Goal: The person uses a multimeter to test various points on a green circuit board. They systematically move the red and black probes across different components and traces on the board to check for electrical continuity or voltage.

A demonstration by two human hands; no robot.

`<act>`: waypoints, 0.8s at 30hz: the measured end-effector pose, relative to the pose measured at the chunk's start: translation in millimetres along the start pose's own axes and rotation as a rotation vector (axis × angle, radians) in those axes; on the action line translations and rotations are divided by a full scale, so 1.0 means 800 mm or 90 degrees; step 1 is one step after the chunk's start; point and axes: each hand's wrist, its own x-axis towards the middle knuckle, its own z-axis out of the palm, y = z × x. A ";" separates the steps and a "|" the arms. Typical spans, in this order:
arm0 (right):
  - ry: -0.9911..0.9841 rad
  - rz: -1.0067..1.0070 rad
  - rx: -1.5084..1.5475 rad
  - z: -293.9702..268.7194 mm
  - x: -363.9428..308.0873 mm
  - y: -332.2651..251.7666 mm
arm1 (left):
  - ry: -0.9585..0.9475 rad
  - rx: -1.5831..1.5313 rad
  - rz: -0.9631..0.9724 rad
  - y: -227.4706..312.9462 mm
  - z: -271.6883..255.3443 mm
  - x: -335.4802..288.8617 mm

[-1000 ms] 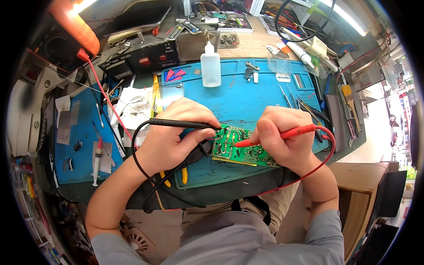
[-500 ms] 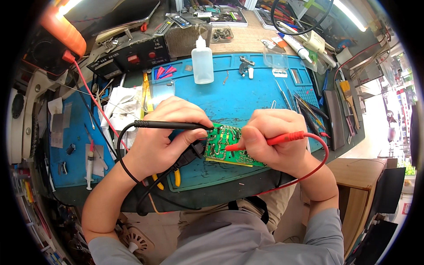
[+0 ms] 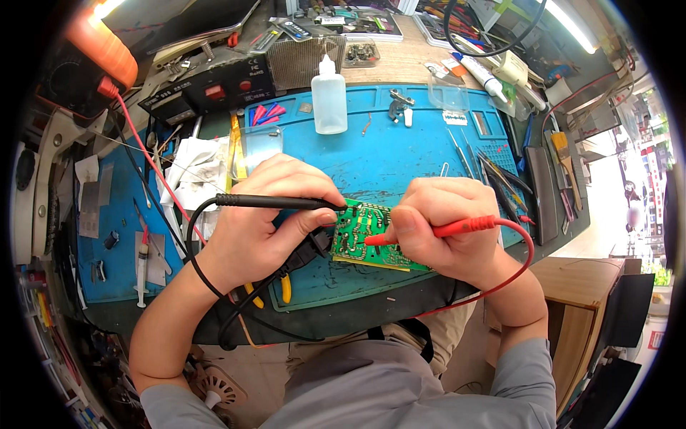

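A green circuit board (image 3: 361, 232) lies on the blue work mat between my hands. My left hand (image 3: 268, 225) is closed on a black multimeter probe (image 3: 275, 202), its tip end at the board's upper left corner. In my right hand (image 3: 454, 232) is a red multimeter probe (image 3: 464, 227), slanting down to the middle of the board. My right fist covers the board's right side. Whether either metal tip touches a contact is too small to tell. Under my left hand, a black plug (image 3: 311, 250) sits beside the board. The probes' leads loop past my wrists.
An orange-cased multimeter (image 3: 100, 61) stands at the far left. Beyond the board are a white squeeze bottle (image 3: 329, 100) and a black power unit (image 3: 214, 89). Tweezers and pliers (image 3: 500, 186) lie at right, a syringe (image 3: 142, 264) at left. Yellow-handled pliers (image 3: 286, 288) rest near the front edge.
Both probes stay at nearly the same spots on the board, and my hands have hardly moved. The view has shifted very slightly.
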 end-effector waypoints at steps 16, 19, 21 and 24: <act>-0.028 -0.231 -0.069 -0.006 -0.003 0.001 | 0.000 0.008 0.010 0.002 -0.001 0.004; -0.062 -0.251 -0.105 -0.011 -0.007 -0.003 | -0.003 0.008 0.010 0.001 -0.002 0.004; -0.078 -0.267 -0.127 -0.011 -0.009 -0.005 | -0.002 0.005 0.002 0.001 -0.002 0.004; -0.091 -0.272 -0.141 -0.013 -0.012 -0.009 | -0.006 -0.004 0.001 0.001 -0.002 0.006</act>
